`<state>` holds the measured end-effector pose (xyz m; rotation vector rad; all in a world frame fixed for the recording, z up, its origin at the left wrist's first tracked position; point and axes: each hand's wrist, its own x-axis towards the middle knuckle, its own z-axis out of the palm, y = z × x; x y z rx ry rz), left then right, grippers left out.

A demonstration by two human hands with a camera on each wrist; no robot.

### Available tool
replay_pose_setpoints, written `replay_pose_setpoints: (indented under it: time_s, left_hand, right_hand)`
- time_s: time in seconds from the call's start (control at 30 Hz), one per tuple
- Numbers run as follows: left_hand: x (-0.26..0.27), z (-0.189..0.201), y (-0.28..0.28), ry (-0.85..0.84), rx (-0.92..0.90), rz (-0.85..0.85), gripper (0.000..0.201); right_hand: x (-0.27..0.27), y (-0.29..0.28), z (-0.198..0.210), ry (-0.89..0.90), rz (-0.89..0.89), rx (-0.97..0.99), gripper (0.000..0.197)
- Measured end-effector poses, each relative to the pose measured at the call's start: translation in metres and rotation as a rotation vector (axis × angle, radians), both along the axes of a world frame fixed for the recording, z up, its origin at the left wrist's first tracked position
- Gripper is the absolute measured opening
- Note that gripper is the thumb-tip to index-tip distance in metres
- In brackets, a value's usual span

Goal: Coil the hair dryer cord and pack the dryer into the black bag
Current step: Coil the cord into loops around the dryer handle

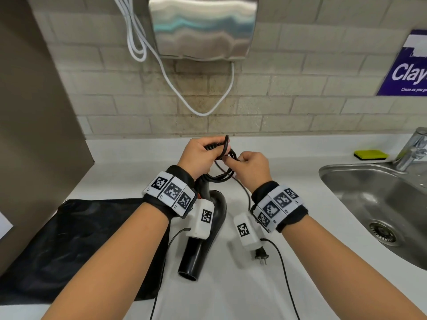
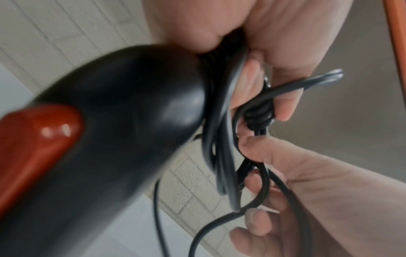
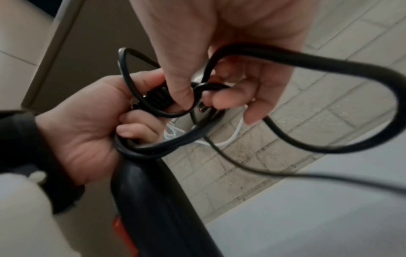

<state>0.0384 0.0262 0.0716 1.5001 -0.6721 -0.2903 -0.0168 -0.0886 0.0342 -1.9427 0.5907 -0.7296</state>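
The black hair dryer (image 1: 203,236) with an orange switch (image 2: 33,144) hangs nozzle-down over the white counter (image 1: 138,162). My left hand (image 1: 198,158) grips the end of its handle together with several loops of the black cord (image 1: 223,175). My right hand (image 1: 250,168) pinches a strand of the cord (image 3: 211,87) just right of the loops. The rest of the cord trails down to the plug (image 1: 262,257) lying on the counter. The black bag (image 1: 76,245) lies flat at the left, under my left forearm.
A steel sink (image 1: 381,204) with a tap (image 1: 413,146) is at the right, a yellow sponge (image 1: 370,154) behind it. A steel hand dryer (image 1: 201,26) with white cables (image 1: 171,82) hangs on the tiled wall. A grey panel (image 1: 34,112) bounds the left.
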Motion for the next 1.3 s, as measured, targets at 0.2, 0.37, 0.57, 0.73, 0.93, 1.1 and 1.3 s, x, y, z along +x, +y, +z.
replay_pose_setpoints:
  time_s: [0.2,0.37,0.57,0.73,0.93,1.1,1.3]
  left_hand:
    - [0.016,-0.006,0.003,0.027,0.090,-0.013,0.023]
    - [0.008,-0.003,0.000,-0.031,0.094,-0.078,0.023]
    - [0.015,-0.008,0.002,0.011,0.056,0.005,0.013]
    - [0.014,-0.008,0.000,0.039,0.013,0.032,0.022]
    - [0.027,-0.014,0.011,0.099,-0.073,0.114,0.015]
    - [0.029,-0.015,0.016,0.126,-0.107,0.108,0.010]
    - [0.025,-0.014,0.012,0.096,-0.062,0.109,0.011]
  right_hand:
    - [0.005,-0.006,0.011,0.103,0.114,0.063,0.046]
    - [0.008,-0.008,0.013,0.069,0.446,0.034,0.035]
    - [0.000,-0.031,-0.002,0.157,0.458,-0.014,0.019]
    - [-0.001,-0.050,-0.024,0.115,0.284,0.079,0.026]
    - [-0.008,-0.100,-0.064,0.458,-0.166,-0.018,0.034]
    - [-0.019,-0.111,-0.080,0.823,-0.123,-0.113,0.038]
    - [-0.006,-0.074,-0.058,0.166,0.133,0.049,0.028]
